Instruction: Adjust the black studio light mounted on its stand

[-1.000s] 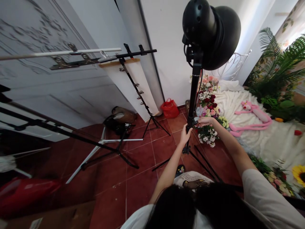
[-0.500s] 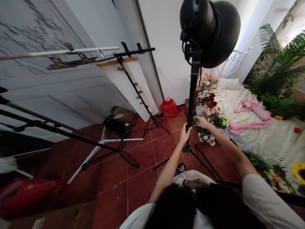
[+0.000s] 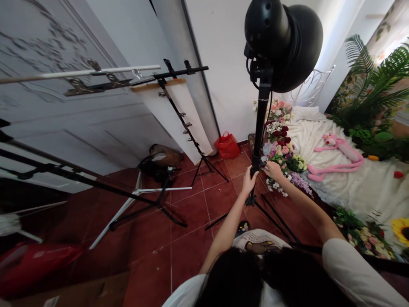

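A black light stand (image 3: 261, 115) rises in front of me, carrying a large black studio lamp (image 3: 284, 47) at its top. Around the pole, just under its collar, my left hand (image 3: 249, 181) is closed. My right hand (image 3: 272, 169) pinches the locking knob (image 3: 262, 163) on the collar's right side; the fingertips partly cover it. A thin cable hangs beside the pole from the lamp. The stand's dark legs spread over the red tiles below my hands.
To the left stand a backdrop stand (image 3: 182, 113) with clips and a white tripod leg (image 3: 116, 217). A red bag (image 3: 227, 146) rests by the wall. Artificial flowers (image 3: 283, 145) edge a white fur blanket (image 3: 345, 187) with a pink plush toy (image 3: 347, 151) on the right.
The lamp sits slightly farther right and lower in view. My right hand has shifted a little down and right at the knob, while my left hand keeps its grip on the pole.
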Available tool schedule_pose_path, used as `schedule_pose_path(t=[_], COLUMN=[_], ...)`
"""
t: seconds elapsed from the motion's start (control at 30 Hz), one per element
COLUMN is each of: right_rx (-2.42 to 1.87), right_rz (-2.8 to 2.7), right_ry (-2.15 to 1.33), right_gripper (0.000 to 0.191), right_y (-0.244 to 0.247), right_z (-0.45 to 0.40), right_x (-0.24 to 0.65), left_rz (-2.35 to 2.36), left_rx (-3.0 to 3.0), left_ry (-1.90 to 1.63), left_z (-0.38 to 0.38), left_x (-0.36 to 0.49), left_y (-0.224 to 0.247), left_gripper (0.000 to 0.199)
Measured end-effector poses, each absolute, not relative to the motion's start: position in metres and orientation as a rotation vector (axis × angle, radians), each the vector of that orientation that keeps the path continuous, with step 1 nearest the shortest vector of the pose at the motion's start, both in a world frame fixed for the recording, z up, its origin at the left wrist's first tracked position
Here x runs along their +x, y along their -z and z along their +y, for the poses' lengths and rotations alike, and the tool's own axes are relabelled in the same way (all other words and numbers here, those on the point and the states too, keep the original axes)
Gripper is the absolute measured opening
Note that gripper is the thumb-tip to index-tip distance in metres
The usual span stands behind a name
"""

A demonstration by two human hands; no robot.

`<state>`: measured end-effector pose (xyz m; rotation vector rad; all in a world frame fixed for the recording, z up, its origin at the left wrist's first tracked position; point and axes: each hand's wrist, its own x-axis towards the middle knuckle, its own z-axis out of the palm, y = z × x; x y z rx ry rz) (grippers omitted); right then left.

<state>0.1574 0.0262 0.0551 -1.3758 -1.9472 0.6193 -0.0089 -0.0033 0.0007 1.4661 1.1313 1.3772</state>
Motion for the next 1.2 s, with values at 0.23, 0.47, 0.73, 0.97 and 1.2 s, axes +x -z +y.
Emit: schedule_pose_path(t=[0.23,0.47,0.73,0.97,1.2], right_rx=[-1.261,-1.356,-1.184,-1.067,-1.105], right_rz=[-1.8,-1.477,-1.48,-1.554,-1.687], right_ry=[-0.721,-0.714,-0.419,-0.32,-0.617], right_gripper=[0.036,0.027,0.028,0.039,0.044], right_y=[-0.069,-0.064,-0.154,-0.192,-0.151], right_z=[0.01,-0.003,0.014,0.022,0.02], right_x=[0.134,0.097,0.093,0.094,0.134], left_rz=[1.101,1.105,1.131,1.201,1.204], left_rx=[1.476,1.435,1.41,1.388,1.374], left_ry=[-1.402,-1.378,-1.408,-1.43,-1.457], left_z=[-0.001,-0.003,-0.003,0.002,0.003], left_x=[-0.009,-0.012,-0.009,0.001,0.002], left_y=[0.007,0.006,0.0,0.004,0.006], left_gripper=[0.046,0.048,0.044,0.04,0.042])
